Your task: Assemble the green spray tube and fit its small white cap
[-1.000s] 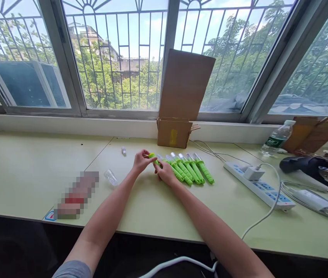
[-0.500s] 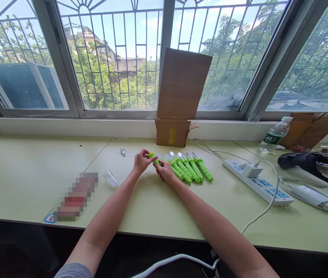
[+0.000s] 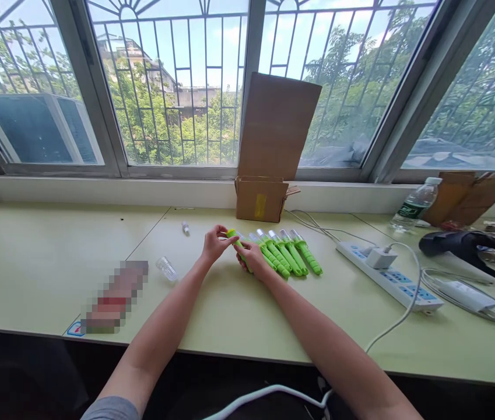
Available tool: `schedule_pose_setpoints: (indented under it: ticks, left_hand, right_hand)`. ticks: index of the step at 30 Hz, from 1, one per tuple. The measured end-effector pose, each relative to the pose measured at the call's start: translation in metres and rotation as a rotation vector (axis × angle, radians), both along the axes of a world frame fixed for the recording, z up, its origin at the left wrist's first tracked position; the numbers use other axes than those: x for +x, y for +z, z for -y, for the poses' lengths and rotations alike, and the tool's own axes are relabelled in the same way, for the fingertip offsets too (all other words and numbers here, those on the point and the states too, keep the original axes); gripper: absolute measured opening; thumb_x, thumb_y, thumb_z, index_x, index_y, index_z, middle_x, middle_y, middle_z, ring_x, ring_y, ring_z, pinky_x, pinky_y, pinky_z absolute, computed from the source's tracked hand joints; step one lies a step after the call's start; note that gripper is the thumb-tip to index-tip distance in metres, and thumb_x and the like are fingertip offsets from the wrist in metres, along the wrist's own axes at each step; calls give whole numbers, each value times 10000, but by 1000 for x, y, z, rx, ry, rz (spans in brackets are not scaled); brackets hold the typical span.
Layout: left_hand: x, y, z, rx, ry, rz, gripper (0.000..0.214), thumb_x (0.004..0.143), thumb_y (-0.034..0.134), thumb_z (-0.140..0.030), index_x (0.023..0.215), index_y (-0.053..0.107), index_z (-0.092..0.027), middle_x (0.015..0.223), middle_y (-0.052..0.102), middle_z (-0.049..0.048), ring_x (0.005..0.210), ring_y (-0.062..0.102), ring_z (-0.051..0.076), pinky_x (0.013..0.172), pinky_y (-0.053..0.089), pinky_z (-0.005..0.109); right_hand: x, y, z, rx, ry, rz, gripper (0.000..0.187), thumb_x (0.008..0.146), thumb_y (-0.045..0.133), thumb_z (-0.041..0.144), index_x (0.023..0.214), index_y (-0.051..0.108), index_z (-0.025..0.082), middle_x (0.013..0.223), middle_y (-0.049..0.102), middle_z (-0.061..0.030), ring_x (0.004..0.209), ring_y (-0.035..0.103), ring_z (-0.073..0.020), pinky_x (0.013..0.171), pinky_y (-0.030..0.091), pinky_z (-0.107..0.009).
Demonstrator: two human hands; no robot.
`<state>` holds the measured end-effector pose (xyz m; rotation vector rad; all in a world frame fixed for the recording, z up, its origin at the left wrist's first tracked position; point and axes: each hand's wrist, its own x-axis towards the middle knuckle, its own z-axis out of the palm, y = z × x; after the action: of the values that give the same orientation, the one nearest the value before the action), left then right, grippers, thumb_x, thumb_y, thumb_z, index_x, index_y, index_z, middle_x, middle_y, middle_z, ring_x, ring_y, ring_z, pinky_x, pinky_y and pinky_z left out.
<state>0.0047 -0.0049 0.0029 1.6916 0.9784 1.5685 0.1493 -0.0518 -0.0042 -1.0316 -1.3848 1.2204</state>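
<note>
A bright green ribbed tube [image 3: 232,233] with a yellowish top end is held between both hands above the table. My left hand [image 3: 215,242] pinches it near the top end, thumb and fingers closed. Lower down, my right hand [image 3: 252,257] wraps round its body and hides much of it. Close by on the right lie several similar green tubes [image 3: 293,255] with clear caps, side by side and slanting. To the left, a clear plastic cap [image 3: 167,268] rests on its side. A small whitish translucent piece [image 3: 186,228] lies farther back.
An open cardboard box [image 3: 258,200] stands against the window sill. Rightward are a white power strip [image 3: 389,274] with a plugged-in adapter, a coiled cable [image 3: 470,294], a water bottle [image 3: 416,204] and a black curved object [image 3: 461,248]. A blurred item [image 3: 116,297] lies front left.
The held green tube has turned slightly more upright, and its top end has shifted a little to the right. My right hand has shifted slightly; both hands still hold the tube.
</note>
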Motion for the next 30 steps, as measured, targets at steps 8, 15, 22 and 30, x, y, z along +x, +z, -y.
schedule_pose_setpoints:
  ticks: [8,15,22,30]
  left_hand:
    - [1,2,3,-13,-22,31,488,512,855,-449,780,548,-182,779,631,17,738,685,192,611,556,288]
    - [0,6,6,-19,-15,44,496,513,851,-467,783,547,-184,772,621,13,701,680,182,557,522,255]
    - [1,9,7,-28,-4,42,499,511,848,-478,767,538,-182,733,631,14,660,680,184,535,505,254]
    - [1,9,7,-40,-14,48,499,512,850,-475,767,538,-180,739,634,17,668,685,190,540,517,261]
  right_hand:
    - [0,5,5,-44,5,-38,370,693,670,539,768,545,199,490,495,56,344,376,-63,293,256,-183]
    - [-4,4,6,-116,53,-153,376,690,680,509,861,547,202,532,508,58,363,364,-54,316,268,-171]
    - [-6,3,3,-175,75,-231,413,669,701,496,901,546,191,522,497,64,361,349,-53,317,246,-173]
    - [-3,5,4,-200,85,-256,401,689,688,479,922,565,177,527,499,54,374,351,-57,333,247,-181]
